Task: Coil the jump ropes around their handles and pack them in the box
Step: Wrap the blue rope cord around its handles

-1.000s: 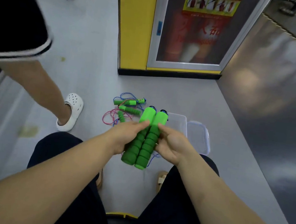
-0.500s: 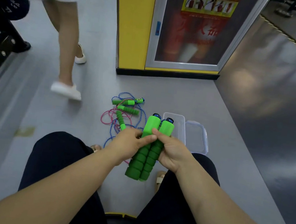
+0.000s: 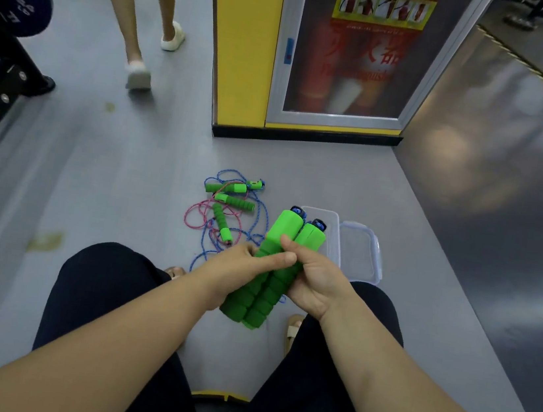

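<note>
You sit with dark shorts point(image 3: 107, 288) over your knees, and above your lap both hands clasp one pair of handles point(image 3: 285, 232), held side by side and tilted away to the right. Your left hand point(image 3: 234, 270) wraps them from the left, thumb laid flat across their front. Your right hand point(image 3: 317, 281) curls round them from the right, thumb pressing on top. The handles are green foam cylinders, ribbed in fat rings along the lower half and smooth above, with blue caps at the far ends.

Just beyond them on the grey floor point(image 3: 127, 187) sits the box point(image 3: 332, 226), clear plastic, rectangular with rounded corners. Its blue-clipped lid point(image 3: 360, 252) lies against its right side. Left of the box lies a tangle of ropes point(image 3: 228, 207): thin blue and pink cords with slimmer green handles. Farther back stands a yellow cabinet point(image 3: 246, 47) with a glass door.
</note>
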